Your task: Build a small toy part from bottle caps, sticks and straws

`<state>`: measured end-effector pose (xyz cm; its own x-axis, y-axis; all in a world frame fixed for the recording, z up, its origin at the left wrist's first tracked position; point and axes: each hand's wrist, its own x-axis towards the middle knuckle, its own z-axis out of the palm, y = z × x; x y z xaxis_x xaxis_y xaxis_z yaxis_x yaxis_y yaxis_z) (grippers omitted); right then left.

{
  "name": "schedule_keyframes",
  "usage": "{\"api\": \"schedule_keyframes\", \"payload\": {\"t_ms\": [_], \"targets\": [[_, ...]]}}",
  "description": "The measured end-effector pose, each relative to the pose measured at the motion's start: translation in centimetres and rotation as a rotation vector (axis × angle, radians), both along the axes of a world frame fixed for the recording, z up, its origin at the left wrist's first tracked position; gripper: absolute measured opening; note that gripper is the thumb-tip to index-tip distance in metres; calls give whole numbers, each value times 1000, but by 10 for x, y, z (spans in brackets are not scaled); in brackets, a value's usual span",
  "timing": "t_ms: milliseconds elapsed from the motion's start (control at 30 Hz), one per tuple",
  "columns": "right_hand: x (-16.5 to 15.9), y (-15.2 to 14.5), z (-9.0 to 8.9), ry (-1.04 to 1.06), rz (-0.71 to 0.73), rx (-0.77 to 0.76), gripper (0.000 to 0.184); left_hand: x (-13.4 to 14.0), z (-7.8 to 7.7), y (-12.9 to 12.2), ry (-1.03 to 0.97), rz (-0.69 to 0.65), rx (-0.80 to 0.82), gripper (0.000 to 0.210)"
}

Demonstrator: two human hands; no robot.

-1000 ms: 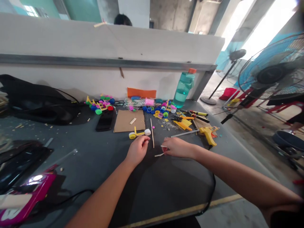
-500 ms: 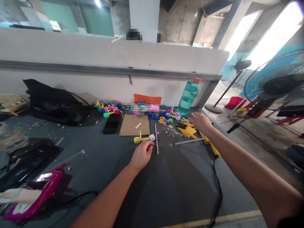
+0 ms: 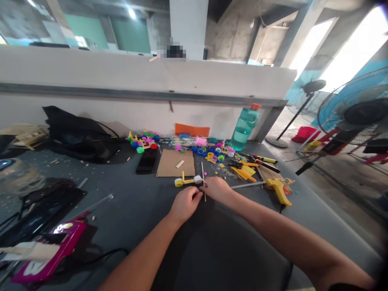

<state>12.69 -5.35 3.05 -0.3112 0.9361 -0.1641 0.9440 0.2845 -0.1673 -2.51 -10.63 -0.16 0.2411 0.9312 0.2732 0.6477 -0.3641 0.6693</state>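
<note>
My left hand (image 3: 185,204) is closed over the dark table, its thumb and fingertips pinched together; what they hold, if anything, is hidden. Close against it, my right hand (image 3: 217,188) also has its fingers drawn together, and I cannot make out what is in them. A thin wooden stick (image 3: 203,169) passes by the right fingertips, which cover part of it. Just beyond the left hand stands a small yellow stick piece (image 3: 189,180) with a yellow cap (image 3: 178,183) at one end and a white cap (image 3: 198,179) at the other.
Ahead lie a cardboard sheet (image 3: 169,165), a black phone (image 3: 146,162) and several coloured caps (image 3: 212,155). A teal bottle (image 3: 244,127) stands behind them. On the right are pliers (image 3: 266,165) and a yellow glue gun (image 3: 279,190); a magenta device (image 3: 57,254) is at left.
My right hand has moved left from beside the tools and now meets the left hand at the wooden stick. The yellow glue gun has come into clear view. The view has shifted slightly.
</note>
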Motion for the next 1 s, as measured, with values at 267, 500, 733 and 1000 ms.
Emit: {"api": "schedule_keyframes", "payload": {"t_ms": [267,500,733,1000], "targets": [[20,14,4,-113,-90,16,22,0,-3,0,43,-23,-16,23],[11,45,26,-121,-12,178,30,1,-3,0,62,-17,-33,23],[-38,95,21,-117,67,196,27,1,-6,0,62,-11,-40,23],[-73,113,32,-15,76,307,28,1,-3,-1,86,-8,-58,27]]}}
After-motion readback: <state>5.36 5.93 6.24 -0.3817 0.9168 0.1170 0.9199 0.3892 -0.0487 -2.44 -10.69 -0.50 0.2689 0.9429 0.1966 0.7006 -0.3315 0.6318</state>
